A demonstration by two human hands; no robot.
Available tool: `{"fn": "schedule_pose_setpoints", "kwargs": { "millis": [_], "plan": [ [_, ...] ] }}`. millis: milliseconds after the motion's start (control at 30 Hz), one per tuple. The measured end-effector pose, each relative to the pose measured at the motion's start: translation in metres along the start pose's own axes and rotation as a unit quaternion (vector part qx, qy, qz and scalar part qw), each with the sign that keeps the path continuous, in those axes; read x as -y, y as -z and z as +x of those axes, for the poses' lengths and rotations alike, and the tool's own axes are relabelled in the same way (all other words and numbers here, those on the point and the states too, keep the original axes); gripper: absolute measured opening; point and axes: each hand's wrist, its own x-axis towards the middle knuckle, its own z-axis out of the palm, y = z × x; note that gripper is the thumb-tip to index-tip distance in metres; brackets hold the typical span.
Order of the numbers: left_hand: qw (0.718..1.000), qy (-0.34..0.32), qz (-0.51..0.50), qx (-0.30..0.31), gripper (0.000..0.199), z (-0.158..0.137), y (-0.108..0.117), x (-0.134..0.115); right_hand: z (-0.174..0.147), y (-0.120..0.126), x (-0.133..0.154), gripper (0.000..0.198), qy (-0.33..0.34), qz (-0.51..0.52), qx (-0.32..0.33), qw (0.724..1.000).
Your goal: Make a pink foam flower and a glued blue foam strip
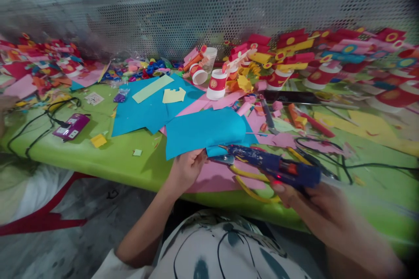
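Note:
My left hand [189,170] is closed on the near edge of a blue paper sheet [206,128], which curls over at its right end. In my right hand [314,205] is a dark blue glue gun [278,165] with a small red light glowing on its body. The gun's tip points left and meets the sheet's near edge, just right of my left fingers. Yellow-handled scissors [252,178] lie under the gun, partly hidden by it, on pink paper [212,178].
More blue sheets [137,113] with pale strips lie behind to the left. Red-and-white paper cups [217,85] bearing rolled-paper pieces line the back right, before a perforated metal panel [196,8]. A purple power strip [72,126] with black cable sits at left; another person's leg shows below.

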Motion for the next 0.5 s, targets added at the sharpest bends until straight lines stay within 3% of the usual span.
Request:
{"fn": "schedule_pose_setpoints", "kwargs": {
  "millis": [233, 500],
  "plan": [
    [1.0, -0.004, -0.003, 0.017, 0.023, -0.002, -0.002, 0.006, 0.016, -0.012, 0.008, 0.023, 0.028, 0.039, 0.047, 0.998],
    [0.999, 0.013, -0.033, 0.013, 0.026, -0.002, -0.006, 0.012, 0.014, -0.017, 0.0, 0.029, 0.012, 0.038, 0.046, 0.998]
  ]
}}
